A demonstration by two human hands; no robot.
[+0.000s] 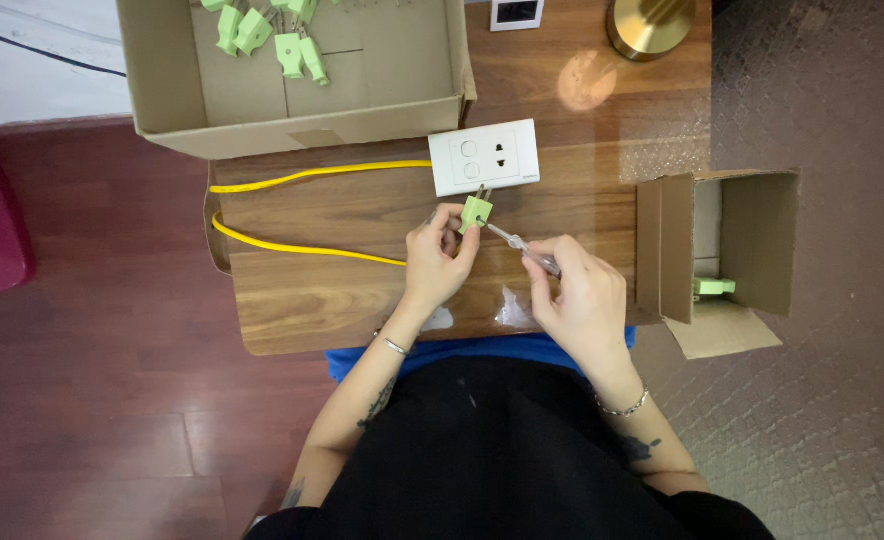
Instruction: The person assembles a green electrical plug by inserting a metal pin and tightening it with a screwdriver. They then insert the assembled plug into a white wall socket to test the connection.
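Setting: wooden worktop seen from above, dark red floor to its left and patterned grey flooring to its right.
Large box: open cardboard box up and left of the white socket plate, with several green plugs lying inside.
Cable: yellow cable runs left from the socket plate, loops and comes back along the worktop.
Left hand: left hand just below the socket plate, fingers closed on a green plug whose prongs point up at the plate.
Right hand: right hand below and right of the socket plate, closed around a clear-handled screwdriver, tip at the plug.
Small box: open cardboard carton right of the socket plate, one green plug inside.
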